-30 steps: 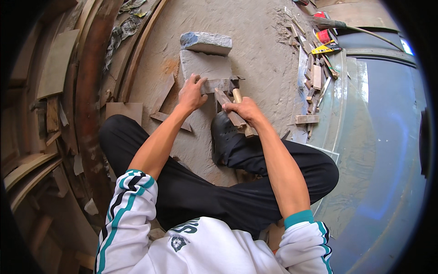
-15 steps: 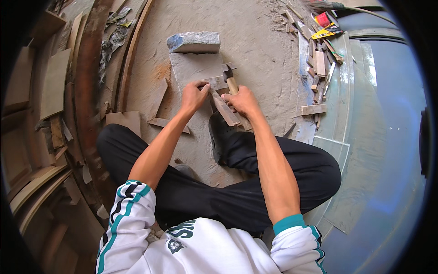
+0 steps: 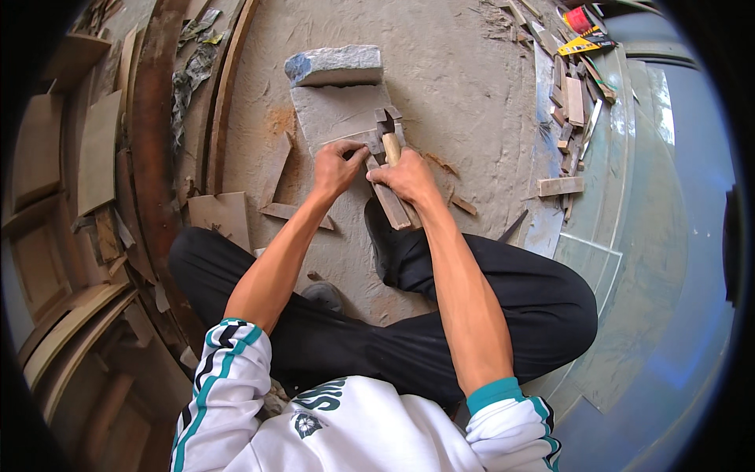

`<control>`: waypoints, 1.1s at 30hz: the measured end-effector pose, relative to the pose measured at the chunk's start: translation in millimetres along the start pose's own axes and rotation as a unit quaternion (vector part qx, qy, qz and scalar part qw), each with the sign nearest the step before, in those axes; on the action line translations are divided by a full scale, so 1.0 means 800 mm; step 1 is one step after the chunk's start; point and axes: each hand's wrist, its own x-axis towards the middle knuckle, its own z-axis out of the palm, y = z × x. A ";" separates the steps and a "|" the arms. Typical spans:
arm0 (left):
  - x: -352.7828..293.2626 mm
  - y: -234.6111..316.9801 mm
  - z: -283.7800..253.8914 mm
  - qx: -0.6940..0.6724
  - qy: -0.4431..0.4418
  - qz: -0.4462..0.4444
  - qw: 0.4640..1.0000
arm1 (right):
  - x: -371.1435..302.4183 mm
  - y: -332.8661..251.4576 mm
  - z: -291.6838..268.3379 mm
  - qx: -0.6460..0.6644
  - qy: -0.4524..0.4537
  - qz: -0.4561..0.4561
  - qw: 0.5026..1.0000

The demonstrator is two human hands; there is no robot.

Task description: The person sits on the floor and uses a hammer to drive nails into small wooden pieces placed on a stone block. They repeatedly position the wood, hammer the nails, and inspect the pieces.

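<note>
My right hand [image 3: 405, 176] is closed round the wooden handle of a hammer [image 3: 391, 147], its dark metal head pointing away from me. The thumb of that hand lies over a narrow wooden strip [image 3: 388, 203], which slants toward my shoe. Close by on the left, my left hand [image 3: 338, 167] pinches thumb and forefinger together beside the strip's far end. Whatever is in that pinch is too small to make out. Both hands are at the near end of a flat stone slab [image 3: 340, 110], where small wood pieces lie. A rough stone block [image 3: 333, 66] rests on the slab's far end.
Wood scraps [image 3: 275, 169] lie left of the slab. Planks and wooden panels [image 3: 101, 153] line the left side. On the right are a pile of offcuts [image 3: 574, 102], a red-and-yellow item [image 3: 586, 39] and glass sheets [image 3: 645, 197]. My bent legs [image 3: 503, 291] frame the floor.
My right hand has shifted left with the hammer, closer to my left hand, and its thumb now lies over the strip. My left hand keeps its pinch. The view has shifted slightly.
</note>
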 end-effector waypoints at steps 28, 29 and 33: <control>-0.011 -0.012 -0.030 -0.085 -0.022 -0.039 0.995 | -0.009 0.006 -0.014 0.164 0.009 -0.008 0.986; -0.014 -0.014 -0.028 -0.095 -0.016 -0.024 0.995 | -0.015 0.001 -0.018 0.169 0.011 -0.008 0.985; -0.009 0.001 -0.015 -0.077 -0.008 -0.029 0.997 | -0.030 -0.021 -0.022 0.169 0.003 -0.015 0.986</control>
